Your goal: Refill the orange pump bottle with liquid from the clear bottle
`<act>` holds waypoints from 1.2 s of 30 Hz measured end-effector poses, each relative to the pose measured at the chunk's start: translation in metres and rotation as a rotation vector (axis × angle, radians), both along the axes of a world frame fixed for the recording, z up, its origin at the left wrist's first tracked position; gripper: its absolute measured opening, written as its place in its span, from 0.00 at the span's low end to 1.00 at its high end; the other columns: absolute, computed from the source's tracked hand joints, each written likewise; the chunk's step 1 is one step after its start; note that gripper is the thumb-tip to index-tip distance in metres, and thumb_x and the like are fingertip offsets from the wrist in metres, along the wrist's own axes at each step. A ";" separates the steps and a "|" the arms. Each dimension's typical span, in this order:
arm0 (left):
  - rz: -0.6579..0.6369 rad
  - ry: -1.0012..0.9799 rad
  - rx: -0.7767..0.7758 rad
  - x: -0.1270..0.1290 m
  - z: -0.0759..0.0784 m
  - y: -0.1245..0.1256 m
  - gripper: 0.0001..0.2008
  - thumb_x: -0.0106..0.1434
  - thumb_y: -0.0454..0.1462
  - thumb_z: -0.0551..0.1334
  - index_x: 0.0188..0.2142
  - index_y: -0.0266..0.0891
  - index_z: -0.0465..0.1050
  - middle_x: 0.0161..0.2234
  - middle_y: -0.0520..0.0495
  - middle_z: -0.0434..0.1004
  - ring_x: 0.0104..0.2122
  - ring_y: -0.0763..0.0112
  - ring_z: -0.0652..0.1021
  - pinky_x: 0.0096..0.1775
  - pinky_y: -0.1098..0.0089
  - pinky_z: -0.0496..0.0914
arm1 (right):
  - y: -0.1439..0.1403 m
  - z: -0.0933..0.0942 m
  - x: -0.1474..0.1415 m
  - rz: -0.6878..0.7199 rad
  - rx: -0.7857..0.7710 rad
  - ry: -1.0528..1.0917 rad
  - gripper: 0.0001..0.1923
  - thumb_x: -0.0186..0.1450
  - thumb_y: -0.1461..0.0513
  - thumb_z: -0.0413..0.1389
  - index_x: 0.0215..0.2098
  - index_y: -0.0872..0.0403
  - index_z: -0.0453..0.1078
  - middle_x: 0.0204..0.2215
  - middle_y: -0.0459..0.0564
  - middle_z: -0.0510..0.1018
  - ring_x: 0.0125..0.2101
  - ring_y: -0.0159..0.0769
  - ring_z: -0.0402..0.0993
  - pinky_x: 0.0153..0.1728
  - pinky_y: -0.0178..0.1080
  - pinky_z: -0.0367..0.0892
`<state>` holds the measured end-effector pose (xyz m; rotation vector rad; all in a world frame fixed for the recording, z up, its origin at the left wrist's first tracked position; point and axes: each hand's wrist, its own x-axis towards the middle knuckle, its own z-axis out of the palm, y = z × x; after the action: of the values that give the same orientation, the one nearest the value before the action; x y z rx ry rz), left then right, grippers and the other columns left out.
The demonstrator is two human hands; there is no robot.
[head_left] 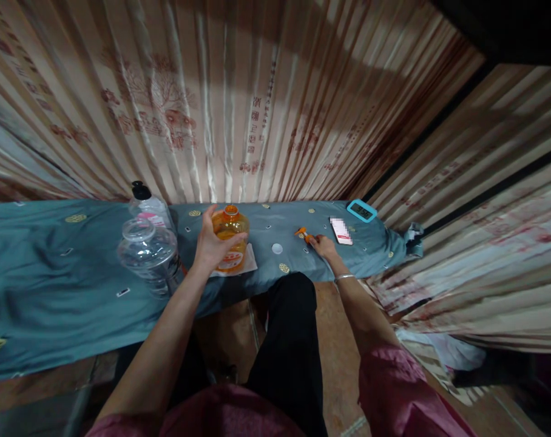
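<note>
My left hand (210,243) is wrapped round an open-necked, see-through orange bottle (232,258) that stands upright on a white sheet (250,261). Some liquid shows inside it. Low over the blue-green cloth, my right hand (323,246) pinches a small orange pump top (303,233), its pale middle part showing. Whether the pump top touches the cloth I cannot tell. Between the two hands a white round disc (277,249) lies flat.
On the left stand a large clear jar (148,255) and a clear bottle with a black pump (142,191). To the right lie a blurred-out white card or phone (341,230) and a blue-framed digital clock (361,210). A pleated curtain (230,103) hangs behind the cloth-covered surface (75,267).
</note>
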<state>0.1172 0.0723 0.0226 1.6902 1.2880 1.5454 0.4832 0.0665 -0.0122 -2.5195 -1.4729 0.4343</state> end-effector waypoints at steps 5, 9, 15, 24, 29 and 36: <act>-0.023 -0.024 0.031 -0.001 -0.004 0.001 0.54 0.43 0.41 0.81 0.65 0.46 0.56 0.57 0.41 0.74 0.55 0.53 0.79 0.59 0.49 0.74 | -0.016 0.000 -0.001 -0.020 0.113 -0.010 0.18 0.72 0.56 0.61 0.58 0.52 0.71 0.56 0.53 0.77 0.50 0.45 0.79 0.49 0.52 0.77; -0.040 -0.031 0.048 -0.001 -0.005 0.002 0.55 0.42 0.41 0.81 0.65 0.47 0.56 0.56 0.41 0.74 0.55 0.52 0.79 0.59 0.48 0.74 | -0.030 0.005 -0.008 -0.018 0.266 -0.001 0.18 0.72 0.56 0.61 0.59 0.52 0.71 0.58 0.54 0.76 0.52 0.46 0.78 0.51 0.53 0.76; 0.005 0.013 0.103 -0.006 -0.002 -0.006 0.55 0.44 0.41 0.81 0.67 0.45 0.55 0.63 0.36 0.68 0.64 0.48 0.71 0.64 0.47 0.68 | -0.064 0.011 -0.038 0.035 0.521 0.092 0.19 0.72 0.57 0.61 0.59 0.52 0.70 0.59 0.54 0.75 0.55 0.48 0.76 0.54 0.56 0.74; 0.099 0.190 0.186 -0.051 -0.027 -0.129 0.40 0.58 0.47 0.73 0.65 0.45 0.60 0.62 0.38 0.69 0.63 0.50 0.72 0.64 0.48 0.69 | -0.161 -0.021 -0.129 0.122 0.603 0.425 0.13 0.74 0.55 0.58 0.52 0.55 0.73 0.40 0.47 0.82 0.36 0.36 0.81 0.40 0.44 0.79; 0.296 0.173 0.127 -0.100 -0.042 -0.157 0.40 0.57 0.50 0.73 0.64 0.43 0.62 0.60 0.38 0.69 0.61 0.49 0.73 0.62 0.46 0.70 | -0.205 -0.065 -0.205 0.238 0.375 0.613 0.12 0.75 0.54 0.58 0.41 0.56 0.74 0.28 0.41 0.77 0.23 0.28 0.74 0.26 0.34 0.73; 0.436 0.022 -0.006 -0.128 -0.052 -0.109 0.64 0.44 0.50 0.79 0.72 0.43 0.45 0.72 0.30 0.50 0.72 0.42 0.57 0.69 0.43 0.57 | -0.221 -0.105 -0.272 0.427 0.088 0.691 0.10 0.73 0.56 0.61 0.43 0.55 0.75 0.31 0.42 0.79 0.25 0.29 0.76 0.30 0.37 0.76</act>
<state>-0.0104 -0.0365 -0.0295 1.4899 1.7574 1.7576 0.2117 -0.1549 -0.1174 -1.6891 -1.6429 1.1341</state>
